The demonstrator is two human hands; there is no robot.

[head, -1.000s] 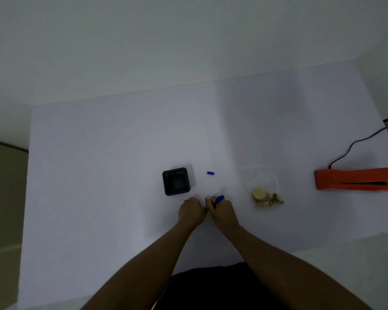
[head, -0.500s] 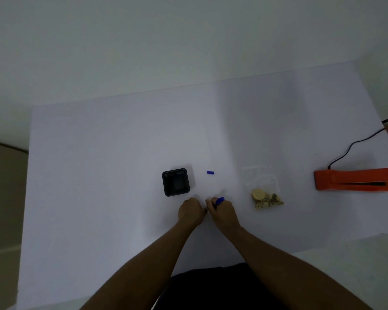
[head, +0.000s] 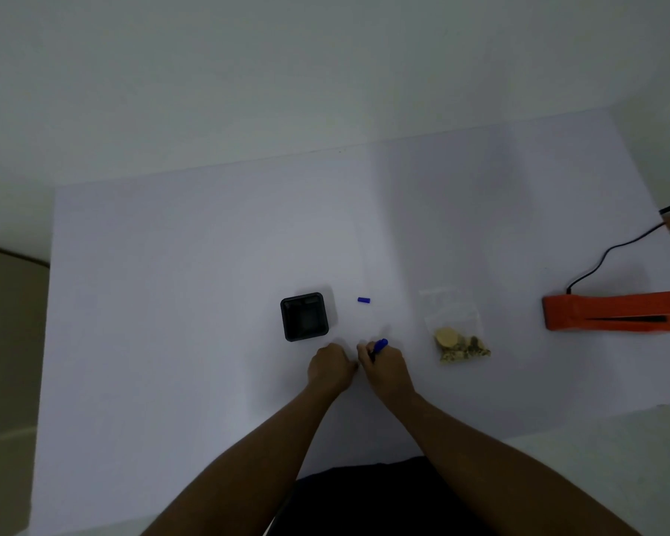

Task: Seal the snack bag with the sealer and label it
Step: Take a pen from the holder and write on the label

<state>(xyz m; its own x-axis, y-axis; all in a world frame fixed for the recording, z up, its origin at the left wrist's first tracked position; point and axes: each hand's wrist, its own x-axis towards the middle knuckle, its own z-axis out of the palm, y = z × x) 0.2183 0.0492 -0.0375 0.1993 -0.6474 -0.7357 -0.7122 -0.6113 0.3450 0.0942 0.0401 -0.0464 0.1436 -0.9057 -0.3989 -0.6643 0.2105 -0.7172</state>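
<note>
A clear snack bag (head: pixel 457 334) with yellowish snacks lies flat on the white table (head: pixel 171 303), right of my hands. The orange sealer (head: pixel 612 309) sits at the far right with its black cord. My right hand (head: pixel 385 367) grips a blue pen (head: pixel 380 347), tip pointing down at the table. My left hand (head: pixel 331 367) is curled beside it, knuckles up; whatever lies under its fingers is hidden. The pen's blue cap (head: pixel 363 300) lies loose on the table behind my hands.
A black square holder (head: pixel 304 316) stands just behind my left hand. The sealer's black cord (head: pixel 612 253) runs off the table's right edge. The table's near edge lies close to my body.
</note>
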